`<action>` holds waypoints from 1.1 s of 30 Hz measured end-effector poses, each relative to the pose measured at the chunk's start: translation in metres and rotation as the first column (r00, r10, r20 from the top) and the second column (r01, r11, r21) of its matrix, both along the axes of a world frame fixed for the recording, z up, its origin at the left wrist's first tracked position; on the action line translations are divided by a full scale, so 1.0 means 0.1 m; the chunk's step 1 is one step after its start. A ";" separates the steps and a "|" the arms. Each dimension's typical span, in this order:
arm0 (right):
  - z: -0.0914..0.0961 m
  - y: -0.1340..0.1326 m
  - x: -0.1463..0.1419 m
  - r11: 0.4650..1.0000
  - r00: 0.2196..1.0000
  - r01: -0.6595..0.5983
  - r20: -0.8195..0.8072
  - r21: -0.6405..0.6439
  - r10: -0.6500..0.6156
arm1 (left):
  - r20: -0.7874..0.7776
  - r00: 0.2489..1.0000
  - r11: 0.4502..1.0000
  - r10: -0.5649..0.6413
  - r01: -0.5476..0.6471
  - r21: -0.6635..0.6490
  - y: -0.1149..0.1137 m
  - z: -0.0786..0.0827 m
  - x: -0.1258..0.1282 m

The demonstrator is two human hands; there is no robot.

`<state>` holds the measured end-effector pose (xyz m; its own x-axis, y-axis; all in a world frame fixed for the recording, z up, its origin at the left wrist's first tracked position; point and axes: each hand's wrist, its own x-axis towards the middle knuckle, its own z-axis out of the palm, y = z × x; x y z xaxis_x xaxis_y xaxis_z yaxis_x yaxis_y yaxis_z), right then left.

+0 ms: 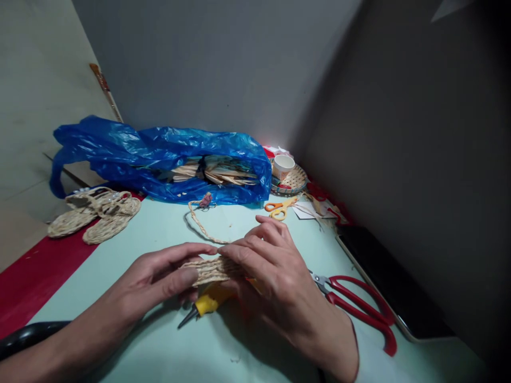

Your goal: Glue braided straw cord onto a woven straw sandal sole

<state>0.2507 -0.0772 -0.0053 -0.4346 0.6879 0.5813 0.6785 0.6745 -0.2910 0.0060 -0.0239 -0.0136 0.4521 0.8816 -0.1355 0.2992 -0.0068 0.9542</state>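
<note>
Between my hands is a flat woven piece of braided straw (213,270), raised above the table. My left hand (154,282) pinches its left end, thumb on the near side and fingers behind. My right hand (275,268) closes over its right end, fingers laid along the top; the fingertips of both hands almost meet. A thin straw braid (199,226) runs from behind the piece to a small reddish tangle at its far end. Below the piece is a yellow tool (209,301) with a dark pointed tip, partly hidden by my right hand.
Red-handled scissors (359,303) lie beside my right wrist, near a black tablet-like slab (389,282). Farther back are yellow-orange scissors (279,208), a paper cup (283,164), a woven basket (297,180) and a blue plastic bag (159,146) of straw. Straw sandals (112,218) sit left.
</note>
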 end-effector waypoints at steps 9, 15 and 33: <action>0.00 -0.01 -0.12 0.996 0.990 -0.058 0.126 -0.063 0.066 | 0.048 0.992 0.993 -0.118 0.119 -0.019 -0.02 0.07 0.16; 0.11 -0.05 -0.08 0.998 0.996 -0.059 -0.071 -0.006 0.059 | 0.009 0.999 0.998 -0.047 0.047 -0.033 -0.04 0.10 0.16; 0.14 0.01 0.01 0.883 0.811 0.037 -0.502 -0.468 -0.300 | 0.179 0.956 0.972 0.231 -0.217 -0.094 -0.12 0.02 0.13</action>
